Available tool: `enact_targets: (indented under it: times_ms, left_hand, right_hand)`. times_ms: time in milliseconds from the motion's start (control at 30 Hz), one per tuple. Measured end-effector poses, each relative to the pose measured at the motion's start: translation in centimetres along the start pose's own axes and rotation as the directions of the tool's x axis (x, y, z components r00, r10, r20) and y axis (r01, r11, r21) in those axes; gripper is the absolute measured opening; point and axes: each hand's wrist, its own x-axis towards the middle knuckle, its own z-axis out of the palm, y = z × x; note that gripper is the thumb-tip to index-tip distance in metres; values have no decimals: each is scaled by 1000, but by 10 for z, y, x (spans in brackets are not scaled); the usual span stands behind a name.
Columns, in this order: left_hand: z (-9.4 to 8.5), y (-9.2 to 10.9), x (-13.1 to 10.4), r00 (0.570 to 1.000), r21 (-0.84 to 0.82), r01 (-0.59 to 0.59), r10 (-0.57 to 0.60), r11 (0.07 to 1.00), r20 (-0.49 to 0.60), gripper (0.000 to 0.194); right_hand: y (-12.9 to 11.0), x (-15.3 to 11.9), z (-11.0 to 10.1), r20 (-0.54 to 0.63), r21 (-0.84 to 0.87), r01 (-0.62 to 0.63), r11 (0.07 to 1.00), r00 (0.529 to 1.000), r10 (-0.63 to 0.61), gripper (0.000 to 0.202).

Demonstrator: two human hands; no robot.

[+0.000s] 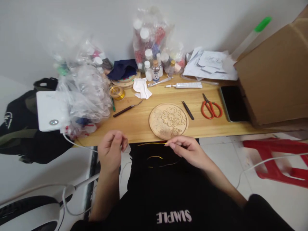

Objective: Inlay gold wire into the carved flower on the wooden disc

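Note:
My right hand [189, 150] pinches a thin gold wire [151, 143] between thumb and fingertips, just in front of the table's edge. The wire stretches left from those fingers, and more of it curls over the black clothing below. To the left, my left hand [113, 147] is raised with fingers curled together; whatever it may hold is too small to make out. Between and beyond the hands, a round wooden disc [168, 120] with a carved flower lies flat near the table's front edge. Black tweezers [188, 110] rest beside its right rim.
Orange-handled scissors [211, 109], a phone [234, 103] and a cardboard box [276, 77] occupy the right side. A dark-handled tool [124, 110], gold wire spool [116, 92] and plastic bags [84, 89] are at left. Bottles [156, 71] and a white tube [187, 85] stand or lie behind.

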Motion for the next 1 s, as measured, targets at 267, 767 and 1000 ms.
enact_targets:
  times_ms: [267, 767, 1000]
  left_hand:
    - [36, 20, 14, 795, 417, -107, -174, 903, 581, 12]
    - [70, 2, -1, 620, 569, -212, -340, 795, 707, 28]
    - [70, -7, 8, 530, 541, -188, -379, 820, 758, 26]
  right_hand:
    - [-18, -15, -10, -13, -323, 124, 938, 991, -135, 26]
    - [-7, -3, -38, 35, -488, 97, 867, 995, -91, 20]
    - [-13, 7, -65, 238, -456, 139, 879, 971, -30, 17]
